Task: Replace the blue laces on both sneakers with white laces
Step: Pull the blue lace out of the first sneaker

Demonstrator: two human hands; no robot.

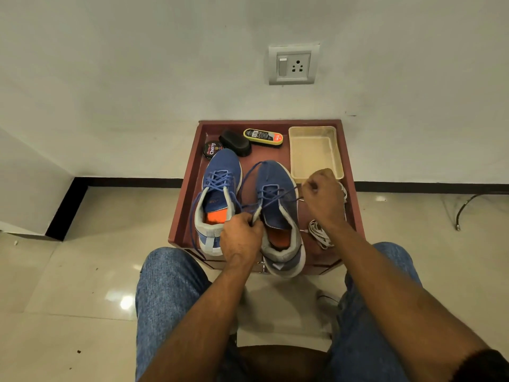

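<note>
Two blue sneakers with grey heels stand side by side on a low reddish-brown table (187, 188), toes toward the wall. The left sneaker (219, 186) keeps its blue lace, one end trailing over the table's left edge. My left hand (241, 237) grips the tongue edge of the right sneaker (278, 213). My right hand (322, 197) pinches the blue lace (249, 172) of that shoe, drawn out to the right, with a loop arching over the toe. A bundle of white laces (319, 232) lies on the table beside my right wrist.
At the back of the table sit a round Cherry polish tin (212, 149), a black shoe brush (235, 143), a yellow-black polish applicator (263, 137) and a clear plastic tub (316, 151). A wall socket (293, 66) is above. My jeans-clad knees flank the table on a glossy tiled floor.
</note>
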